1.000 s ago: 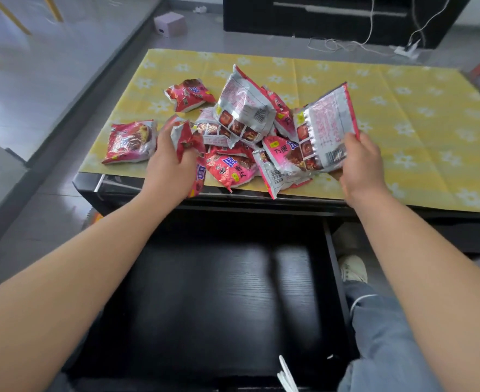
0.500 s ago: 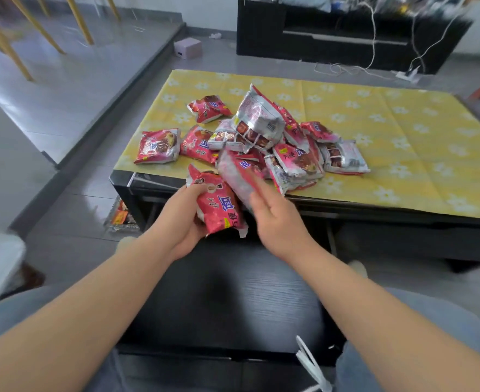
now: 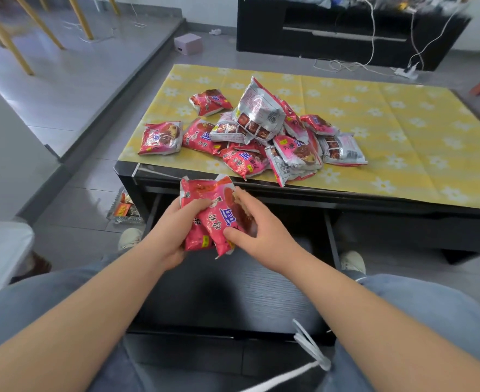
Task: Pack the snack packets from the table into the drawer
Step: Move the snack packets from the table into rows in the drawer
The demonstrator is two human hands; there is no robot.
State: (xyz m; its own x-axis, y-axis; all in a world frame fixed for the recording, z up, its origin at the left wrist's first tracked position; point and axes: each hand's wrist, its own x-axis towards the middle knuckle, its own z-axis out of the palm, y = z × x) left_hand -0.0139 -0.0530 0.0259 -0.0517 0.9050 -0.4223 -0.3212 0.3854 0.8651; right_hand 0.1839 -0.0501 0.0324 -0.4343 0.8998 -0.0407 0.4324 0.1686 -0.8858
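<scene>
Two red snack packets [image 3: 214,213] are held together above the open black drawer [image 3: 233,292], just below the table's front edge. My left hand [image 3: 168,236] grips them from the left and my right hand [image 3: 258,233] grips them from the right. A pile of several red and silver snack packets [image 3: 264,137] lies on the yellow flowered tablecloth [image 3: 402,131]. One packet [image 3: 161,138] lies apart at the cloth's left edge and another [image 3: 210,101] behind it. The drawer's floor shows no packets.
The drawer is pulled out between my knees, with my shoes at either side. A foil tray with wrappers [image 3: 123,207] sits on the floor left of the table. A black TV cabinet [image 3: 346,32] with cables stands behind, and a small pink box [image 3: 188,43] on the floor.
My right hand let go of the silver packet on the table and joined my left hand. Both hands drew red packets off the table edge and down over the drawer.
</scene>
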